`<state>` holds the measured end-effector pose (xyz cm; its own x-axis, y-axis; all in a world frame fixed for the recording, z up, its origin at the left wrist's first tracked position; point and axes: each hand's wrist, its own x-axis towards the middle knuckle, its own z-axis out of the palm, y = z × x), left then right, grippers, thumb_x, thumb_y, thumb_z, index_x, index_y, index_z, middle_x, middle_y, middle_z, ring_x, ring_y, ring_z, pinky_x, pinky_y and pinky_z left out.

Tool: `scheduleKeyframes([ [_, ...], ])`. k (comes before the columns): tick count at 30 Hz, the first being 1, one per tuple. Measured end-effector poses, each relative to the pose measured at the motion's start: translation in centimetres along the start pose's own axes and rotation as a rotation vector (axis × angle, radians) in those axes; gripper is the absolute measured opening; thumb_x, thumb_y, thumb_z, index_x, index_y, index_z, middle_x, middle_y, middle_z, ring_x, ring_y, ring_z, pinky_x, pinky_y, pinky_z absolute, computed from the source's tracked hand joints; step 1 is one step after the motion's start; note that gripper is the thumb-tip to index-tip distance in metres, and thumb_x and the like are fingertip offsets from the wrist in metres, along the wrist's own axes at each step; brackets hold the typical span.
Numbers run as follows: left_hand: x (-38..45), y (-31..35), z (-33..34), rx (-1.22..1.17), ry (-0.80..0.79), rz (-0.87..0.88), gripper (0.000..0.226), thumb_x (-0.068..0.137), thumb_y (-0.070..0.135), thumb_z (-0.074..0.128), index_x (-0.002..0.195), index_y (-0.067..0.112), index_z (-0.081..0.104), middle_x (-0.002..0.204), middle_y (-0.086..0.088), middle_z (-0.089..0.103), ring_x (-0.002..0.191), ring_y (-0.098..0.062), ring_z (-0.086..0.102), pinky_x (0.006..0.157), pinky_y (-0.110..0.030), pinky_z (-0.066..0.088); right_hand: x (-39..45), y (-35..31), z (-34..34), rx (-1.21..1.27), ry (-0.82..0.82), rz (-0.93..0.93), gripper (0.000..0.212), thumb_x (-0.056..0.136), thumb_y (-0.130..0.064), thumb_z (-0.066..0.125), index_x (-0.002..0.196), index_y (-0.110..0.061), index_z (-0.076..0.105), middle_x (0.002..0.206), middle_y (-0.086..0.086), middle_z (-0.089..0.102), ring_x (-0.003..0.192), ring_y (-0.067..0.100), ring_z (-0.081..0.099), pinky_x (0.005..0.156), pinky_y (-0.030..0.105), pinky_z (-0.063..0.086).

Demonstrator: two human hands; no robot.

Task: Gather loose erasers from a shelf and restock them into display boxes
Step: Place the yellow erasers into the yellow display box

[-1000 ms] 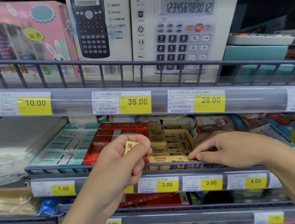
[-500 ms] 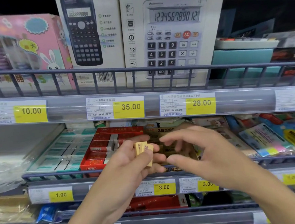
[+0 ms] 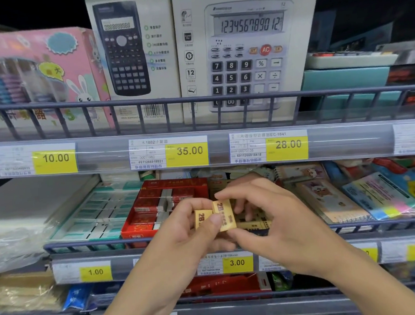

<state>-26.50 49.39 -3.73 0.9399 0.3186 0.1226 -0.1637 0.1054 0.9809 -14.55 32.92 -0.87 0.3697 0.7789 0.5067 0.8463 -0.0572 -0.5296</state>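
Two tan 2B erasers sit side by side between my hands, in front of the middle shelf. My left hand (image 3: 180, 236) pinches the left eraser (image 3: 201, 218) with thumb and fingers. My right hand (image 3: 271, 224) grips the right eraser (image 3: 224, 214), thumb beneath and fingers over its top. Behind my right hand lies the tan 2B display box (image 3: 256, 224), mostly hidden. A red eraser box (image 3: 160, 205) stands to its left, and a teal-and-white eraser box (image 3: 99, 213) further left.
A wire rail (image 3: 84, 245) runs along the shelf's front edge with price tags (image 3: 237, 263) below. Calculator boxes (image 3: 247, 49) stand on the shelf above. Notebooks and sticky notes (image 3: 383, 198) fill the shelf's right side; plastic-wrapped stock (image 3: 13, 222) is at left.
My right hand left the tan box, rose toward my left hand and closed on a second eraser beside the first. The view has dropped slightly.
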Motion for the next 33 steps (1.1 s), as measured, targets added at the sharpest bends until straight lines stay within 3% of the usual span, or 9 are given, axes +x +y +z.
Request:
scheduleKeyframes([
  [7,0.1,0.5,0.2,0.064,0.035,0.014,0.019,0.083,0.042,0.069,0.099,0.034,0.074,0.08,-0.002,0.069,0.069,-0.013,0.056,0.064,-0.024,0.047,0.0,0.4,-0.1,0.055,0.025,0.004,0.048,0.084,-0.028,0.075,0.128,-0.041,0.06,0.111,-0.018,0.058,0.096,0.019,0.059,0.082,0.028,0.051],
  [11,0.4,0.5,0.8,0.007,0.083,0.018,0.007,0.089,0.036,0.07,0.094,0.034,0.074,0.079,-0.002,0.069,0.062,-0.012,0.049,0.058,-0.023,0.045,0.2,0.3,0.2,0.117,0.089,0.059,0.05,0.075,-0.048,0.077,0.122,-0.047,0.062,0.101,-0.014,0.061,0.091,0.017,0.062,0.083,0.036,0.053],
  [16,0.7,0.5,0.9,-0.003,0.123,0.02,0.007,0.093,0.026,0.072,0.091,0.031,0.076,0.069,0.001,0.066,0.055,-0.007,0.05,0.05,-0.018,0.043,0.2,0.1,0.3,0.005,0.126,0.066,0.047,0.081,-0.033,0.078,0.124,-0.046,0.064,0.094,-0.015,0.061,0.087,0.015,0.062,0.08,0.026,0.052],
  [19,0.8,0.5,0.4,-0.013,0.18,0.005,0.019,0.099,0.004,0.061,0.106,0.019,0.07,0.08,0.001,0.074,0.059,-0.009,0.051,0.05,-0.019,0.042,0.6,0.8,-0.6,-0.022,0.132,0.12,0.037,0.083,-0.028,0.076,0.118,-0.038,0.07,0.092,-0.017,0.07,0.078,0.012,0.064,0.067,0.024,0.053],
  [21,0.9,0.5,-0.2,-0.02,0.233,0.017,0.024,0.099,-0.003,0.052,0.11,0.014,0.065,0.089,0.0,0.076,0.063,-0.012,0.052,0.053,-0.024,0.044,1.1,2.3,-1.7,-0.086,0.147,0.25,0.022,0.083,-0.035,0.072,0.105,-0.031,0.076,0.071,-0.021,0.07,0.058,0.004,0.06,0.05,0.015,0.045],
  [23,0.9,0.6,-0.8,-0.021,0.247,0.033,0.021,0.103,0.001,0.049,0.108,0.014,0.065,0.084,-0.002,0.073,0.063,-0.015,0.052,0.061,-0.029,0.045,1.6,3.9,-2.9,-0.194,0.144,0.371,0.022,0.085,-0.039,0.069,0.098,-0.024,0.078,0.058,-0.017,0.066,0.052,0.001,0.057,0.049,0.016,0.045],
  [27,0.8,0.6,-1.9,0.025,0.227,0.059,0.01,0.105,0.014,0.058,0.112,0.013,0.065,0.087,-0.005,0.077,0.064,-0.018,0.063,0.076,-0.034,0.052,3.5,6.0,-3.8,-0.27,0.019,0.493,0.025,0.095,-0.042,0.06,0.118,-0.038,0.068,0.107,-0.007,0.073,0.094,0.015,0.067,0.085,0.036,0.056],
  [31,0.8,0.5,-2.2,0.084,0.192,0.089,0.035,0.089,0.031,0.068,0.119,0.014,0.062,0.109,-0.001,0.08,0.087,-0.027,0.075,0.075,-0.029,0.06,5.3,6.9,-3.4,-0.456,-0.129,0.508,0.022,0.099,-0.044,0.054,0.118,-0.054,0.058,0.109,-0.018,0.062,0.071,0.0,0.055,0.057,0.018,0.04],
  [33,0.9,0.5,-2.3,0.144,0.177,0.097,0.038,0.086,0.035,0.07,0.118,0.016,0.063,0.112,0.003,0.08,0.089,-0.023,0.074,0.075,-0.028,0.059,5.6,7.2,-3.0,-0.498,-0.174,0.488,0.022,0.099,-0.043,0.054,0.119,-0.051,0.06,0.11,-0.018,0.061,0.074,0.001,0.055,0.056,0.015,0.036],
])
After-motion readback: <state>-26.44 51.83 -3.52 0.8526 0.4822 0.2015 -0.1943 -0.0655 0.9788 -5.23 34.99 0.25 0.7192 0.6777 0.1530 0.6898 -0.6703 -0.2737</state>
